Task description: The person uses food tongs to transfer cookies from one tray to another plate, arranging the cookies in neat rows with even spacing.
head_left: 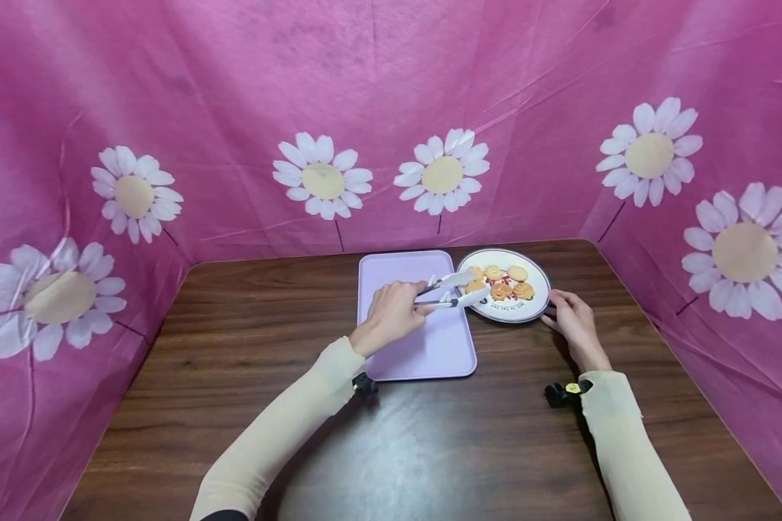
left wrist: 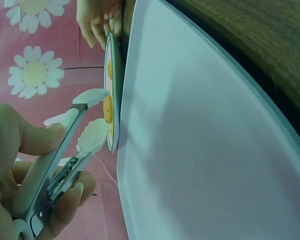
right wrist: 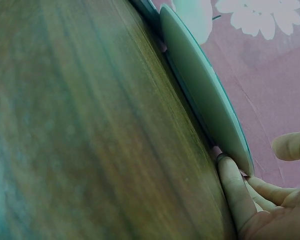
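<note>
My left hand holds metal tongs with white scalloped tips, its thumb on one arm and fingers round the other. The tips stand apart over the left side of a white, dark-rimmed plate. Several cookies lie on that plate, one of them close to the tips in the left wrist view. At the plate's right edge is my right hand. Its fingertips touch the rim from below, and its thumb is raised away from the plate.
A lilac rectangular tray lies under my left hand, just left of the plate. Both are on a dark wooden table. Pink cloth printed with large daisies rises behind the table and along its sides.
</note>
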A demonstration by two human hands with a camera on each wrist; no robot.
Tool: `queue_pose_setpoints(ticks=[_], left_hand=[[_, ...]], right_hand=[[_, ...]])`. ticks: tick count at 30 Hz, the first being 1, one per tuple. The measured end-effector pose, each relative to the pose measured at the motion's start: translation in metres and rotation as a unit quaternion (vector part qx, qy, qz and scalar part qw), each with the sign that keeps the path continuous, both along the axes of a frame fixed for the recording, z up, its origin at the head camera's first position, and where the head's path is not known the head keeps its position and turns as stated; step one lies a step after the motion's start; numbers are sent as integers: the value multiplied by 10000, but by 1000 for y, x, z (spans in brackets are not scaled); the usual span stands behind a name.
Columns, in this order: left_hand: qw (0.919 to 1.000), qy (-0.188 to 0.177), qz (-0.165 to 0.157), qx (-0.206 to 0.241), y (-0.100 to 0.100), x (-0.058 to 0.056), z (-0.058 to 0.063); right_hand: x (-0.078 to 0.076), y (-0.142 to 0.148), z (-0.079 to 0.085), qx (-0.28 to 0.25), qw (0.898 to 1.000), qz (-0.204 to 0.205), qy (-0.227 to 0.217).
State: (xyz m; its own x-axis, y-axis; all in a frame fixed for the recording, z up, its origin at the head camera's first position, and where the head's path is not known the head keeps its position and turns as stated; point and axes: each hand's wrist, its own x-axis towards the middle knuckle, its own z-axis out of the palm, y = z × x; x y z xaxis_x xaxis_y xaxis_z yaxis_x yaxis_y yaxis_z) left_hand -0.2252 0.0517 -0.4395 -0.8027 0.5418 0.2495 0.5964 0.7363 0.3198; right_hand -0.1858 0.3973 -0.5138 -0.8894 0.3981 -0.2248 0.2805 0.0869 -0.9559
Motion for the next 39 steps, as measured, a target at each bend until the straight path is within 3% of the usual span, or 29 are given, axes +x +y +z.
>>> queue_pose_setpoints(ticks=[24,39], left_hand=[[9992,-295,16,-251,14,-3,2],[9991,-311,287,-28,0,2,5]], right_hand=[[2,0,-1,-48,9999,99,124],[0,0,-1,140,9998,123,5]])
